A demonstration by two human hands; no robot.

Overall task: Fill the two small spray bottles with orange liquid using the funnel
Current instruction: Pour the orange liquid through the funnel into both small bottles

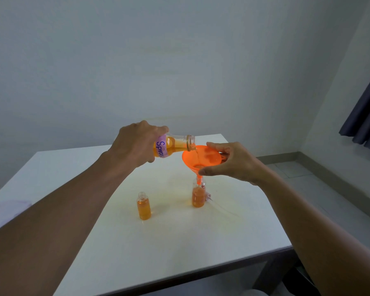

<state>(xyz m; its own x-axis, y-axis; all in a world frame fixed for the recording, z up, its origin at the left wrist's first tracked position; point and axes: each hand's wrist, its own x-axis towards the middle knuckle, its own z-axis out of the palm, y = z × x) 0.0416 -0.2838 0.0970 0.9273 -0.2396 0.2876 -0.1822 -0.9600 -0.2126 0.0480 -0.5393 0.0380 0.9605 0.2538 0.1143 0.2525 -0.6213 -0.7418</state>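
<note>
Head view. Centre of the frame: the left hand (137, 144) is wrapped round the body of the big bottle (175, 145), fingers curled over its lilac "Spray" label. The bottle is tipped almost level, with its open mouth over the near-left rim of the funnel (203, 157). A thin stream of orange liquid appears to run from the mouth into the funnel's bowl. The right hand (235, 163) pinches the funnel by its right rim, thumb below and fingers above, and so steadies it. The funnel's spout stands in the neck of the right bottle (198, 198), just below centre, upright on the white table (158, 253). This bottle shows orange liquid through most of its body, with a clear band under the neck. To its left, well apart and a little nearer the camera, stands the left bottle (144, 208), upright and uncapped, orange up to about its shoulder, with no hand on it. A pale pump (209, 197), with a thin tube trailing toward the lower right, lies just beside the right bottle; a second pump is not to be made out. A dark curtain (367, 116) hangs at the right edge. Judged from these levels, the first fill (left bottle) is done and the second is well advanced. What seems left is to top up the right bottle, right the big bottle, and lift the funnel out. Fitting the pumps may follow, though the task does not ask for it.
</note>
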